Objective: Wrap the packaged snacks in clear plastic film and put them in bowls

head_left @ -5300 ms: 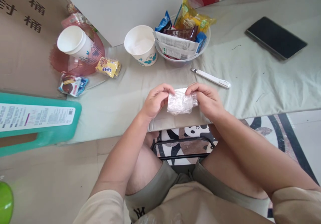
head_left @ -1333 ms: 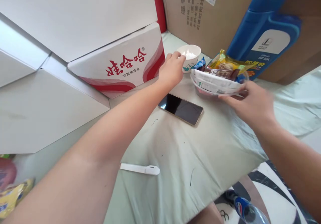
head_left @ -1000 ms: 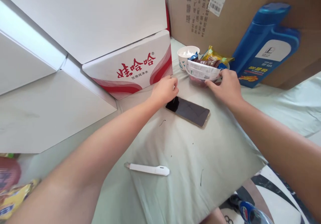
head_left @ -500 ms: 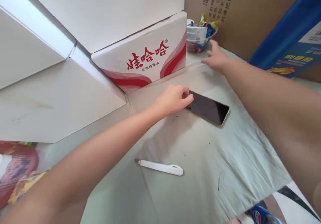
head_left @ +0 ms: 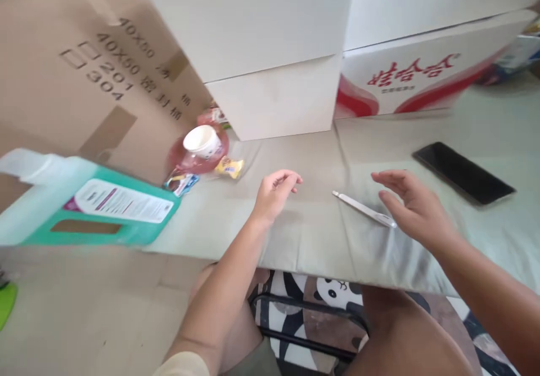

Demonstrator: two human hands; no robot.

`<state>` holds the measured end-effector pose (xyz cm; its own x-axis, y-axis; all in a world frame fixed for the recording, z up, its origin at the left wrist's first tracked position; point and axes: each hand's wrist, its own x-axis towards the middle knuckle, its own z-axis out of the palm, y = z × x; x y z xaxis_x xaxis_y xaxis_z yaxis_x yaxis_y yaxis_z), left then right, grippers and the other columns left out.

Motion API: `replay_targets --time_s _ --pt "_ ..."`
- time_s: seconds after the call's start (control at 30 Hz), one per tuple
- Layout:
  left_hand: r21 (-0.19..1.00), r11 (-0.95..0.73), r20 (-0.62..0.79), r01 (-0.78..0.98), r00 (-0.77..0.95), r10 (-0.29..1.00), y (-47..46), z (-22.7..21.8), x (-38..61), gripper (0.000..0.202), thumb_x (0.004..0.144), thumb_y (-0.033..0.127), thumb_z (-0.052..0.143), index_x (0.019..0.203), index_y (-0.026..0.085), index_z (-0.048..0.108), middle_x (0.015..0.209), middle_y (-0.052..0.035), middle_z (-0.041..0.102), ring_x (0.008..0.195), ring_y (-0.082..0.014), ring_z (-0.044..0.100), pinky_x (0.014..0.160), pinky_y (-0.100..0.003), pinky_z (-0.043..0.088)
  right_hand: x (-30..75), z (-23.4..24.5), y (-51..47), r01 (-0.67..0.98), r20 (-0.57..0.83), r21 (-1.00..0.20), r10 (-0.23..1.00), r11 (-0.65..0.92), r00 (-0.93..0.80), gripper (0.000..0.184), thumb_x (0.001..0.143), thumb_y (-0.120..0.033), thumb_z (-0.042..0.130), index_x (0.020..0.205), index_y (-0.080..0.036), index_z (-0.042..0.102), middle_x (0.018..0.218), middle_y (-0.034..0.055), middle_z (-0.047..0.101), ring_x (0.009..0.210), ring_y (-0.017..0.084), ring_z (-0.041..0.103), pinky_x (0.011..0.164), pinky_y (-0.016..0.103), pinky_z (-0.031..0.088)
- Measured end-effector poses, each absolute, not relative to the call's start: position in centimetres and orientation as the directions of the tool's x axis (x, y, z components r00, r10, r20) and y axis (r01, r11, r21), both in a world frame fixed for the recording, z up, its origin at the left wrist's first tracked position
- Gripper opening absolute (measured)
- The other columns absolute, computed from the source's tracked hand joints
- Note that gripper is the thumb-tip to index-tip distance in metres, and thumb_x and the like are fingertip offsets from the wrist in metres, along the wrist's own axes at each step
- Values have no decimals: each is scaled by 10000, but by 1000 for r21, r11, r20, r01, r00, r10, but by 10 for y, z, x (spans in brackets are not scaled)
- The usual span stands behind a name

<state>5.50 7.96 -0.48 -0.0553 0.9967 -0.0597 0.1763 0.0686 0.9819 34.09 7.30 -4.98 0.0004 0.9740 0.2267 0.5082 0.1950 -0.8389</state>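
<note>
My left hand (head_left: 276, 195) hovers above the cloth-covered table, its fingers loosely curled together and the thumb against them. Nothing shows in it. My right hand (head_left: 411, 204) is open, with the thumb apart from the fingers, and holds nothing. Between the two hands a slim white tool (head_left: 363, 209), which looks like a utility knife, lies flat on the cloth. Its wide end is just beside my right hand. Farther right, a black smartphone (head_left: 464, 172) lies on the cloth with its dark screen up.
White cartons (head_left: 274, 100) and a red-and-white water carton (head_left: 415, 81) stand along the back. At left are a large brown cardboard box (head_left: 139, 134), a jug of green liquid (head_left: 139, 202) and a reddish plate (head_left: 177, 154) bearing a paper cup (head_left: 202, 141). Wrapped snacks (head_left: 230, 166) lie beside it.
The view has swung left. My right hand has come back from beside the snack bowl to near the white tool. My left hand has left the phone's edge and moved left.
</note>
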Motion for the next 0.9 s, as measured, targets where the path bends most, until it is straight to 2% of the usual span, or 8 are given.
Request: replay_targets --time_s 0.13,0.27,0.4,0.53,0.67,0.73,0.8,0.9 --pt "989 146 -147 -19 -195 970 59 -23 3 241 764 416 653 777 182 709 791 -23 711 639 -101 584 600 -238 393 262 -37 81 551 170 -788 957 275 -235 320 873 -394 601 1163 -270 659 1255 118 750 1199 341 720 1033 604 563" --pt "965 171 -221 -198 -270 937 63 -30 -30 207 733 378 638 669 183 611 635 24 601 553 -77 516 564 -228 353 169 -18 112 510 282 -728 879 457 -385 294 877 -363 582 1128 -234 662 1167 120 759 1093 301 736 959 521 593" --pt "927 165 -265 -335 -277 924 74 -32 -51 222 761 348 619 632 192 530 581 44 521 523 -72 469 550 -233 330 55 1 162 448 372 -632 755 632 -541 262 879 -282 540 1093 -215 674 1123 109 750 1008 262 716 866 425 584" --pt "900 181 -292 -397 -240 926 81 -31 -64 225 789 318 591 617 193 519 589 34 514 540 -80 444 566 -246 351 -44 8 217 485 367 -379 610 788 -702 297 863 -187 549 1117 -187 702 1171 148 734 1127 318 667 934 460 530" --pt "883 210 -305 -420 -173 936 79 -29 -74 239 806 337 598 619 196 548 622 20 539 579 -93 461 605 -261 392 -93 -2 254 522 255 -97 528 847 -810 78 816 -161 617 839 -188 686 851 107 725 978 324 686 979 524 483" --pt "877 217 -314 -429 -168 935 78 -29 -78 236 806 342 609 626 200 551 633 19 545 593 -97 471 621 -267 405 -99 -8 263 501 242 -17 490 865 -838 89 806 -142 607 732 -191 619 729 70 671 896 295 690 998 537 459" --pt "873 218 -319 -437 -171 932 76 -28 -82 243 809 349 622 630 203 549 638 21 545 602 -99 473 635 -268 415 -96 -11 266 462 262 -31 453 887 -852 112 829 -160 591 724 -200 587 703 46 647 886 278 691 1029 549 428" --pt "872 201 -305 -447 -174 936 75 -28 -85 266 820 363 638 626 202 553 637 20 549 604 -97 467 640 -267 426 -87 -10 263 431 320 -148 455 890 -831 128 888 -222 556 763 -218 584 758 51 667 952 284 689 1050 548 400"
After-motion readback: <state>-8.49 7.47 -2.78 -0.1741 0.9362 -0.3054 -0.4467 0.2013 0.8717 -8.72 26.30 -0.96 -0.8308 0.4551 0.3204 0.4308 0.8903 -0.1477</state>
